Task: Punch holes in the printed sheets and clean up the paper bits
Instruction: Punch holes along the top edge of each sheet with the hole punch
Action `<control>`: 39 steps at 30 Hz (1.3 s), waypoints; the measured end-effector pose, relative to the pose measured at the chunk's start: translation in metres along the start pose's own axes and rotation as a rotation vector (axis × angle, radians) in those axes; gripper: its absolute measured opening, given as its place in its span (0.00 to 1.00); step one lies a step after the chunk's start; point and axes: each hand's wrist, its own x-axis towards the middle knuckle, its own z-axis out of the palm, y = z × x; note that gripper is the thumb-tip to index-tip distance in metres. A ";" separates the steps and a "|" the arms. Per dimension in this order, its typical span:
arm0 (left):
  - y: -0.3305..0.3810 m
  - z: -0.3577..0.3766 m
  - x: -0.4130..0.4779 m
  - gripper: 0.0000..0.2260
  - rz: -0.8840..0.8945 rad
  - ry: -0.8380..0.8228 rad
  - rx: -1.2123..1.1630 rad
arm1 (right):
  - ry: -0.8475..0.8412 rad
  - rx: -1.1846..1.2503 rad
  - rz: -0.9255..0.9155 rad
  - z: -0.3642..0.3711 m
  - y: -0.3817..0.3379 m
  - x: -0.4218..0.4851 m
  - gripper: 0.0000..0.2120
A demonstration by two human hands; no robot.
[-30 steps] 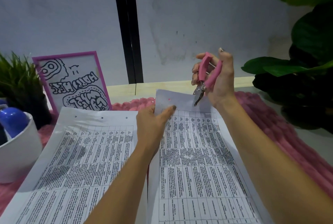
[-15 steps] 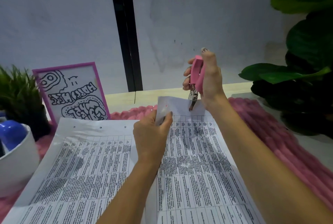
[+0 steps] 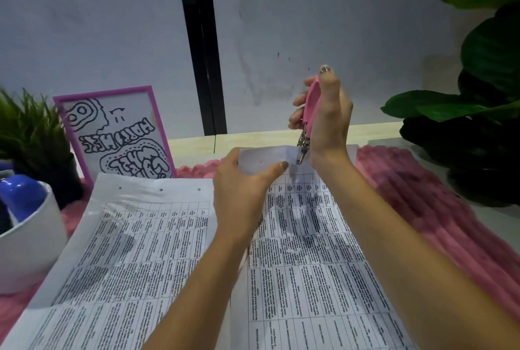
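R hand point(image 3: 329, 121) is standing upright over the far edge of the right sheet point(image 3: 309, 265), wrist bent and forearm coming in from lower right. It's gripping the pink punch point(image 3: 310, 107). Thumb is lying along the near handle w/ nail at the top, and fingers are curling round the far handle. The handles are sitting close together. Punch is pointing down, its metal tip closing over the sheet's lifted top margin, approx mid-edge.

L hand point(image 3: 244, 189) is reaching in from bottom centre, forearm running between the two sheets. It's pinching the right sheet's top-left corner, thumb on the near face and fingers tucked behind. It's holding that margin raised & slightly folded off the mat point(image 3: 422, 195). The rest of that sheet is lying flat.

Left sheet point(image 3: 135, 251) is lying flat just beside it, w/ three holes point(image 3: 161, 189) showing along its top margin. Both sheets are resting on the pink mat.

At far left a framed drawing point(image 3: 112, 135) is leaning upright, w/ a grass plant point(image 3: 31, 130) & a white mug point(image 3: 28, 237) nearby. A big-leaf plant point(image 3: 478, 113) is sitting at right.
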 end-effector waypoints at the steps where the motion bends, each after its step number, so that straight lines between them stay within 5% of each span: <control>1: 0.000 0.003 -0.004 0.18 0.011 0.035 0.062 | 0.004 -0.002 -0.001 0.001 0.000 -0.001 0.20; 12: -0.012 0.008 -0.011 0.18 0.088 0.235 0.141 | -0.206 0.021 0.082 0.002 -0.010 -0.001 0.24; 19: -0.009 0.009 -0.013 0.19 0.136 0.253 0.166 | -0.145 0.039 0.003 0.009 -0.004 -0.008 0.34; 23: -0.006 0.003 -0.006 0.32 0.427 0.284 0.293 | -0.188 0.056 0.043 0.008 -0.001 -0.008 0.32; 29: -0.011 0.004 -0.002 0.19 0.555 0.091 0.638 | -0.303 0.032 0.049 0.011 0.000 -0.011 0.28; 39: -0.019 0.003 0.002 0.07 0.592 0.045 0.573 | -0.339 0.005 0.037 0.013 0.006 -0.015 0.31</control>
